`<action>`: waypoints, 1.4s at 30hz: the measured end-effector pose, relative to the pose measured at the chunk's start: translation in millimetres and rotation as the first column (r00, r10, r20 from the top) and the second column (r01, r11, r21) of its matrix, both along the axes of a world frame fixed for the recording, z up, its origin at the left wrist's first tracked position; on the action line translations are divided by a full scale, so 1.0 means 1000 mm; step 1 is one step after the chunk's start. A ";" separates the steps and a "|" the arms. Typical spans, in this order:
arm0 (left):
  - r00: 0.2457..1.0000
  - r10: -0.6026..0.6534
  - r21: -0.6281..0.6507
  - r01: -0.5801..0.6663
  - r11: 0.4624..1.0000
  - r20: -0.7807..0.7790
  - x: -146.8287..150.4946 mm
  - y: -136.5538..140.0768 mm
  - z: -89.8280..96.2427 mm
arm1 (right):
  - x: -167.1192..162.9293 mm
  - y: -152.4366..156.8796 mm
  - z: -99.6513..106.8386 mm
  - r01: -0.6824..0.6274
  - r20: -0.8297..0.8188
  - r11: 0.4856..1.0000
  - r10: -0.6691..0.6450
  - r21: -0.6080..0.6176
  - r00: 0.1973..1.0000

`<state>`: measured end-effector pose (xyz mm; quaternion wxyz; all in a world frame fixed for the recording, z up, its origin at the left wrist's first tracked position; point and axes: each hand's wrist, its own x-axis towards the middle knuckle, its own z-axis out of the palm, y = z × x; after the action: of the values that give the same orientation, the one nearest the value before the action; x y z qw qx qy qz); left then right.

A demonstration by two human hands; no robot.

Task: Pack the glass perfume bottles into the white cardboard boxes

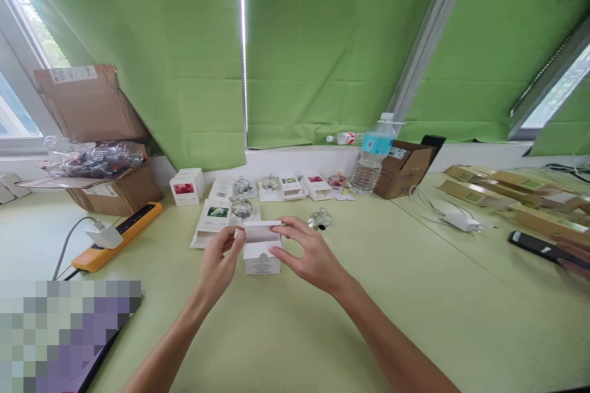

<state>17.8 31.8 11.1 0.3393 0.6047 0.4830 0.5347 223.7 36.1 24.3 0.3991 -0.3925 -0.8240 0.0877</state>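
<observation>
A small white cardboard box [262,259] with printed text on its front stands on the table, its top lid raised. My left hand [220,256] pinches a white flap at the box's left side. My right hand [308,252] holds the box at its right, fingers on the raised lid and thumb by the front panel's top edge. Just behind the right hand lies a clear, silvery glass ornament [319,218]. Beyond the box, a similar round glass ornament [242,207] rests by a flat white carton [216,214] with a green picture. The box's inside is mostly hidden.
Behind are more ornaments, including a red one [337,180], and white cartons [186,188]. A large water bottle [367,163] stands by a brown box [402,171]. At left are an orange power strip [133,227] and an open cardboard box [113,187]; at right, a white adapter [461,221].
</observation>
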 end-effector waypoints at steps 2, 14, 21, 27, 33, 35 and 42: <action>1.000 -0.008 -0.002 0.008 1.000 0.007 -0.002 0.001 -0.001 | 0.001 0.001 0.000 0.028 0.002 0.999 -0.028 0.020 1.000; 1.000 -0.013 -0.004 0.013 1.000 0.005 -0.004 0.001 -0.008 | 0.000 0.002 -0.001 0.142 0.043 0.982 -0.148 0.127 0.988; 0.997 0.074 0.037 -0.072 0.997 -0.038 -0.003 0.000 -0.007 | -0.001 0.002 0.000 0.142 0.088 0.990 -0.142 0.010 0.986; 0.981 0.137 0.011 -0.137 0.991 -0.134 -0.002 -0.004 -0.005 | -0.001 0.003 -0.003 0.105 0.044 0.993 -0.103 -0.047 0.994; 0.995 0.060 -0.014 -0.061 0.998 -0.077 -0.002 -0.003 -0.007 | -0.001 0.002 -0.003 0.096 0.036 0.994 -0.094 -0.059 0.995; 0.998 0.024 -0.025 -0.025 0.999 -0.058 -0.002 -0.002 -0.008 | -0.002 0.002 -0.002 0.108 0.038 0.993 -0.107 -0.049 0.994; 1.000 -0.022 -0.043 0.023 0.999 0.019 -0.005 -0.002 -0.013 | -0.004 0.002 0.000 0.168 0.023 0.986 -0.168 0.009 0.986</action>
<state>12.4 29.4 -1.9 0.3628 0.5977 0.4843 0.5259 219.9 38.0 23.9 0.3967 -0.4603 -0.7929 0.0464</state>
